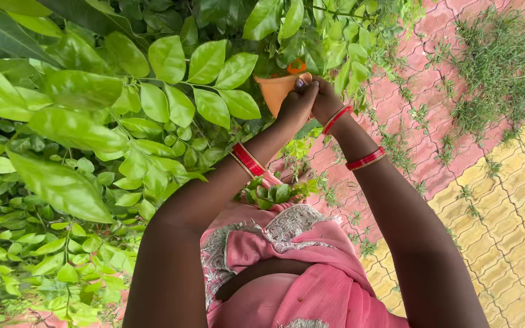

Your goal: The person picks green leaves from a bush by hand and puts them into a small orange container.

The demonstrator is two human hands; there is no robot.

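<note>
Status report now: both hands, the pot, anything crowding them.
Left hand and right hand together at the rim of the orange pot, fingers pinched. Leafy branches crowd the pot. Grip unclear.

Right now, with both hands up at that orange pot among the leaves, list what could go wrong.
1. The orange pot looks tilted and is gripped only at its rim by the left hand and right hand; it might slip onto the brick paving.
2. Leafy branches crowd the pot and may snag it.
</note>
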